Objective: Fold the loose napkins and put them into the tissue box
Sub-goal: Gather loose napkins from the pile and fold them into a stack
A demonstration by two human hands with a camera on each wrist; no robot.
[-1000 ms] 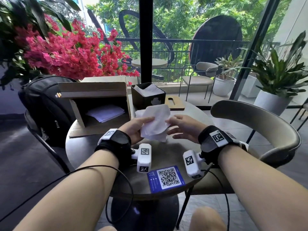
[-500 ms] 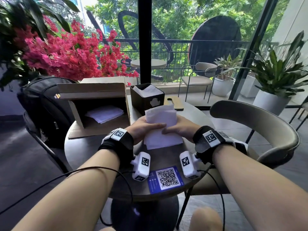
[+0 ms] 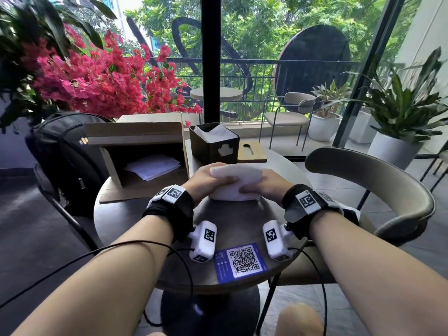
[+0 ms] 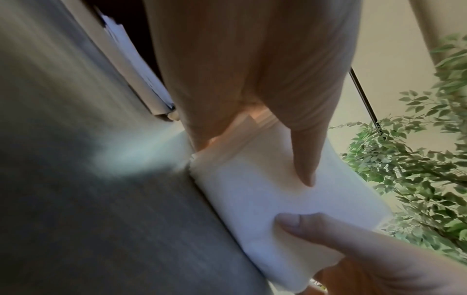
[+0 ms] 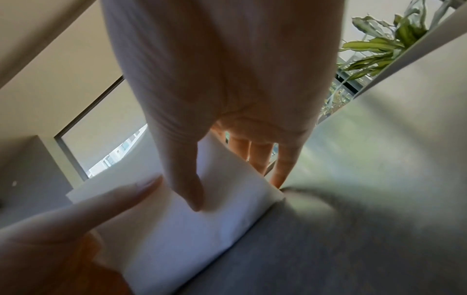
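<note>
A white napkin [image 3: 236, 181] lies half-folded on the round table [image 3: 135, 214], its far half bent up and towards me. My left hand [image 3: 208, 177] pinches its left side, thumb on top [image 4: 307, 159] and fingers behind. My right hand [image 3: 264, 184] pinches the right side the same way [image 5: 187, 189]. The napkin [image 4: 265, 199] shows in both wrist views [image 5: 189, 229]. Just behind my hands stands the black tissue box [image 3: 214, 144], open at the top with white napkins inside. More loose napkins [image 3: 152, 167] lie in a cardboard box [image 3: 135, 151] on its side to the left.
A wooden lid [image 3: 252, 151] lies right of the tissue box. A blue QR card [image 3: 241, 261] sits at the table's near edge. A black backpack [image 3: 65, 156] rests on the left chair, a beige chair [image 3: 378, 190] stands right. Red flowers [image 3: 97, 78] and a window stand behind.
The napkin went from held crumpled in the air to laid flat on the table. Both hands now lift its far half and bend it towards me.
</note>
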